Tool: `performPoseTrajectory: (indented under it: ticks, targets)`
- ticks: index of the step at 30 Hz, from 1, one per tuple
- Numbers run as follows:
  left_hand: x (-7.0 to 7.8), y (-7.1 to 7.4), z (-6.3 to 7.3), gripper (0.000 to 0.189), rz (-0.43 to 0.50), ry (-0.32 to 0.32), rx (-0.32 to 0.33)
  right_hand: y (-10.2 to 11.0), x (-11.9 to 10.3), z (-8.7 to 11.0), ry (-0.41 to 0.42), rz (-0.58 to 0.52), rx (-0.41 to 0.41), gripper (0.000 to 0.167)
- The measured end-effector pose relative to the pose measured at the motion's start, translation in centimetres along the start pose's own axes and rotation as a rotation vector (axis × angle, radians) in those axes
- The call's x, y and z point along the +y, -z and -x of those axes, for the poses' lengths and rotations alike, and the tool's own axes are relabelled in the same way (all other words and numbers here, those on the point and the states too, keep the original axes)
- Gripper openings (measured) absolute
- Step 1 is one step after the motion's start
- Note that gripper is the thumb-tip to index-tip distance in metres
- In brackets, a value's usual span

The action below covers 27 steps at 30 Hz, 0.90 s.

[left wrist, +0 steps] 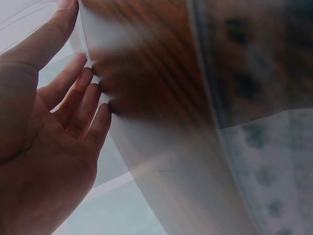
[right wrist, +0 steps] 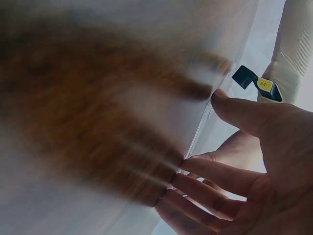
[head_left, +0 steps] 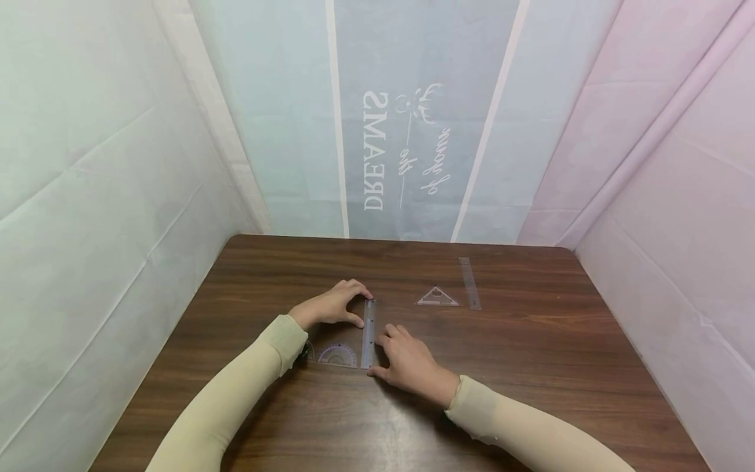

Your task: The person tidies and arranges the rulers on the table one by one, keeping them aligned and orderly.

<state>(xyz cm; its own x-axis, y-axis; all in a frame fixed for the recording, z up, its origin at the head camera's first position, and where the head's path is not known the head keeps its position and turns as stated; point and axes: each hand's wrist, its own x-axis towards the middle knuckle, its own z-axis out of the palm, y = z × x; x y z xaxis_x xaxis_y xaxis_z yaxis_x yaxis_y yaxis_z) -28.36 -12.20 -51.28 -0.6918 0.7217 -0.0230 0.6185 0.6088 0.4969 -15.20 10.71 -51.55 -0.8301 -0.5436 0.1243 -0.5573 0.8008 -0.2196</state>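
A clear ruler [head_left: 368,335] lies lengthwise on the table between the two hands. My left hand [head_left: 332,305] has its fingertips at the ruler's far end and its thumb by the left edge. From the other side, my right hand [head_left: 411,364] touches the ruler, thumb at the near end and fingers along the right edge. In the right wrist view, fine tick marks on the clear edge [right wrist: 198,131] show between thumb and fingertips. A clear protractor [head_left: 338,355] with purple markings lies left of the ruler, right against it. Fingers of both hands are fairly straight in the wrist views.
Farther back to the right lie a clear set square [head_left: 438,303] and a second clear ruler [head_left: 470,284]. The brown wood-grain table [head_left: 519,367] meets pale cloth walls [head_left: 666,196] at its sides and a printed curtain [head_left: 295,131] behind.
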Motion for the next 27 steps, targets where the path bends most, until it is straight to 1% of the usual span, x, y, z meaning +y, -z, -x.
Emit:
performPoseTrajectory:
  ticks: [6,11,14,19,23,27]
  targets:
    - [0.2,0.1,0.0,0.056,0.011,0.002,0.016,0.3,0.3,0.2,0.018,-0.038,-0.019,0.062]
    - [0.8,0.3,0.0,0.047,0.02,0.04,0.022,0.7,0.8,0.4,0.039,-0.094,-0.038,0.059]
    - [1.2,0.3,-0.3,0.045,0.015,0.053,0.033,0.9,1.3,0.6,0.043,-0.133,-0.049,0.06]
    - [1.8,0.0,-1.1,0.045,0.015,0.056,0.053,1.3,2.2,1.0,0.033,-0.187,-0.051,0.059]
    - [2.2,-0.2,-2.0,0.048,0.004,0.06,0.059,1.9,3.0,1.3,0.016,-0.195,-0.024,0.058]
    - [3.0,-0.2,-3.2,0.049,-0.001,0.054,0.063,2.6,3.8,1.6,-0.016,-0.199,0.005,0.059]
